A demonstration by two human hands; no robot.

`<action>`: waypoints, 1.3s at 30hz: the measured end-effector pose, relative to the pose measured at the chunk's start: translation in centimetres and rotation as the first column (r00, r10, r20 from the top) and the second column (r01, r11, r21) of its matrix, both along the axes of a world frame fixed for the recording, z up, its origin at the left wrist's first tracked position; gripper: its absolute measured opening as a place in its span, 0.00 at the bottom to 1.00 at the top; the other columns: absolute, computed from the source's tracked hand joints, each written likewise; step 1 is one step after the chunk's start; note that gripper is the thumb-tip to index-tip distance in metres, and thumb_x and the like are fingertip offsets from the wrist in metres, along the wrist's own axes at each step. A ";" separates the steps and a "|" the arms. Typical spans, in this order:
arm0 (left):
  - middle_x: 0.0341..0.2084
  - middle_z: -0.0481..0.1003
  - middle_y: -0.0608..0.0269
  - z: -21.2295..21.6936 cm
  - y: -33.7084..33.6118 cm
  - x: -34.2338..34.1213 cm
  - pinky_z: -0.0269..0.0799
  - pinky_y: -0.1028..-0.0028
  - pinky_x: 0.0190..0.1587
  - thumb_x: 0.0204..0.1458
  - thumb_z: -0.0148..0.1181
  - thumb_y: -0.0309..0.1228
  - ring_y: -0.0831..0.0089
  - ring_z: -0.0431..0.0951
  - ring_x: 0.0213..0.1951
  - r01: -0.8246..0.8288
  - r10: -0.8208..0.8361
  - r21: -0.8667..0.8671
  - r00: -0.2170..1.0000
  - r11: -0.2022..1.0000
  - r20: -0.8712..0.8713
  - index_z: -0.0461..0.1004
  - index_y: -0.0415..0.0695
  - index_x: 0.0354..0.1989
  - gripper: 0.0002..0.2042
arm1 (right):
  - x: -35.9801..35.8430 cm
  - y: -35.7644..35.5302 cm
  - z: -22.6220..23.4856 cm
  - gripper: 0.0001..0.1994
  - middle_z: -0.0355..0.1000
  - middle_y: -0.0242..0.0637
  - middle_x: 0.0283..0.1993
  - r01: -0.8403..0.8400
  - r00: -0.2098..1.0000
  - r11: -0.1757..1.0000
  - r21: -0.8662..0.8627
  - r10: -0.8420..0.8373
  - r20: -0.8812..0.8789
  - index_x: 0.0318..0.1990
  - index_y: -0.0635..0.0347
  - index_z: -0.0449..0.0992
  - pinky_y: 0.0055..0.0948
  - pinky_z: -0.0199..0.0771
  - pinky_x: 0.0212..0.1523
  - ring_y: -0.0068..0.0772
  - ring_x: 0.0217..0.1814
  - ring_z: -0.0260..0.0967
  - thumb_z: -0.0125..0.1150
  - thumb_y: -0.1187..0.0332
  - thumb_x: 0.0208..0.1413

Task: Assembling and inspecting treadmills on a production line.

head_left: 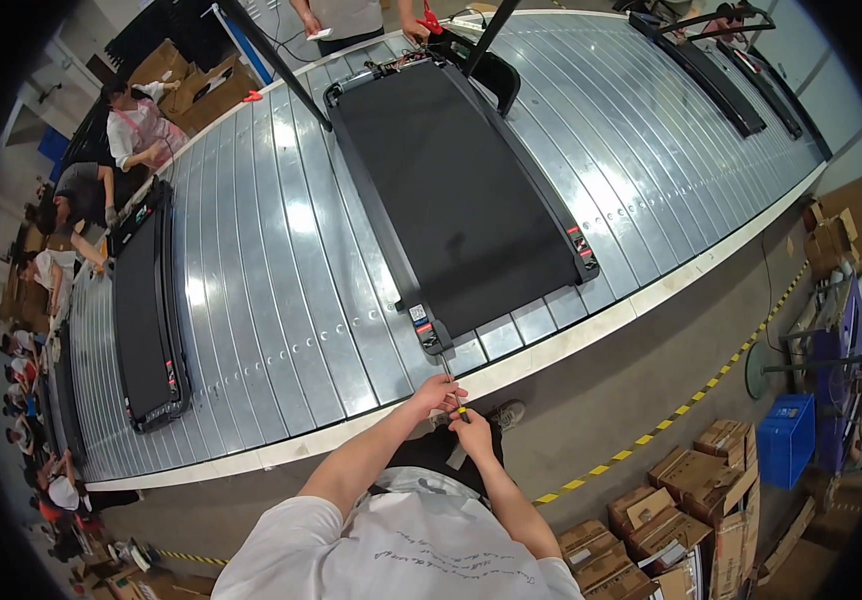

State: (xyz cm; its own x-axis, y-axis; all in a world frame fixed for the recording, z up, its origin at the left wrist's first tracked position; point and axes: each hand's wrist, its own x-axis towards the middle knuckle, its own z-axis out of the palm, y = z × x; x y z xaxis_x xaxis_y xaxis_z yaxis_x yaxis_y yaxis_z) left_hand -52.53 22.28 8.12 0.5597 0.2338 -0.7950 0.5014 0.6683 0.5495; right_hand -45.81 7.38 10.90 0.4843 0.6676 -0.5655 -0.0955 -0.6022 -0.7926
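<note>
A treadmill (471, 190) with a black belt lies on the slatted metal line in front of me. Its near left end cap (433, 338) carries small stickers. My right hand (473, 436) is closed round the yellow and black handle of a screwdriver (463, 412). The thin shaft runs up toward that end cap; whether its tip touches is too small to tell. My left hand (435, 393) is closed about the shaft, just beyond the handle and over the line's pale edge.
Another treadmill (146, 310) lies to the left, and more black frame parts (706, 75) at the far right. Across the line a person (351, 18) stands by the treadmill's far end. Cardboard boxes (691, 480) and a blue bin (787, 440) stand at lower right.
</note>
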 end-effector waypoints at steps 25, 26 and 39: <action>0.30 0.77 0.60 -1.9 -4.3 3.3 0.70 0.75 0.28 0.57 0.47 0.31 0.76 0.73 0.25 -0.192 0.203 0.164 0.978 0.968 -0.052 0.70 0.38 0.31 0.10 | 2.9 -1.9 -3.1 0.12 0.67 0.33 0.27 0.558 0.499 0.824 0.096 -0.241 -0.833 0.40 0.67 0.69 0.24 0.68 0.36 0.28 0.28 0.64 0.48 0.72 0.48; 0.30 0.77 0.60 -1.5 -4.6 3.4 0.70 0.75 0.28 0.57 0.47 0.31 0.76 0.73 0.25 -0.190 0.200 0.162 0.978 0.968 -0.050 0.70 0.38 0.31 0.10 | 2.2 -2.4 -2.7 0.12 0.67 0.33 0.27 0.561 0.499 0.822 0.096 -0.243 -0.832 0.40 0.67 0.69 0.24 0.68 0.36 0.28 0.28 0.64 0.48 0.72 0.48; 0.31 0.77 0.53 -3.5 -4.8 -1.3 0.73 0.72 0.30 0.58 0.44 0.32 0.68 0.78 0.28 -0.109 0.125 0.181 0.989 0.978 -0.084 0.67 0.37 0.36 0.10 | -5.2 -3.5 -1.5 0.28 0.61 0.48 0.53 0.670 0.483 0.740 0.048 -0.387 -0.785 0.64 0.55 0.50 0.38 0.72 0.48 0.45 0.49 0.66 0.51 0.70 0.57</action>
State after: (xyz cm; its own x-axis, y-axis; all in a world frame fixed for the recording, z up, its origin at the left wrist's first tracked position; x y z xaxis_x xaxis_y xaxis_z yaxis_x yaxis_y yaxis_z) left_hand -53.78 17.49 4.64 0.4443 0.4335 -0.7840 0.4808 0.6231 0.6170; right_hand -51.05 3.92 9.43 0.3635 0.6180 -0.6971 -0.8960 0.0270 -0.4433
